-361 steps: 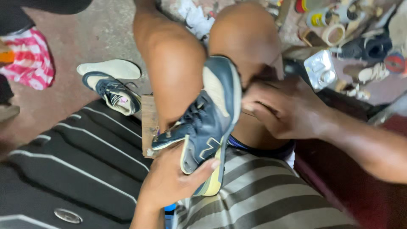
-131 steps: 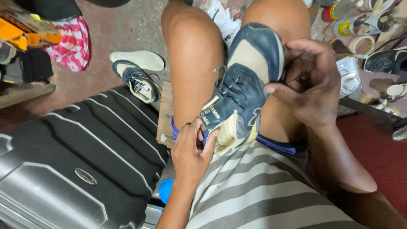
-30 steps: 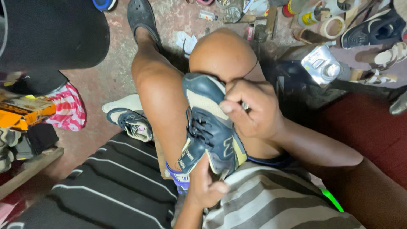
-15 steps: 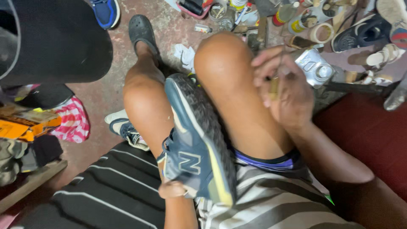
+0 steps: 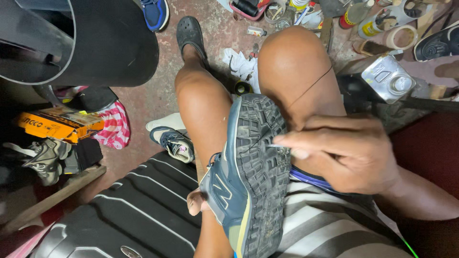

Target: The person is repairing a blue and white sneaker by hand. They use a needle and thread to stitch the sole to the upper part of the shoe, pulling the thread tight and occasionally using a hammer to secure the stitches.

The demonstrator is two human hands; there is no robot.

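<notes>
Concrete floor (image 5: 158,102) – cluttered | left hand (image 5: 200,203) grips sneaker (image 5: 248,181) | right hand (image 5: 344,153) pinches needle (image 5: 276,145)

I see a navy sneaker (image 5: 248,186) with yellow trim, grey-striped shorts (image 5: 325,229) at five o'clock, a black ribbed suitcase (image 5: 129,215) at seven.

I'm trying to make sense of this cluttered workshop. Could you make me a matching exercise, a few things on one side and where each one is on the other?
Things:
1. blue sneaker
2. black clog
3. metal can
4. black suitcase

Places:
A. on the foot, out on the floor
B. lower left, beside the lap
C. sole up, between the knees
D. on the floor, right of the knee

Pairs: 1-C, 2-A, 3-D, 4-B
</notes>
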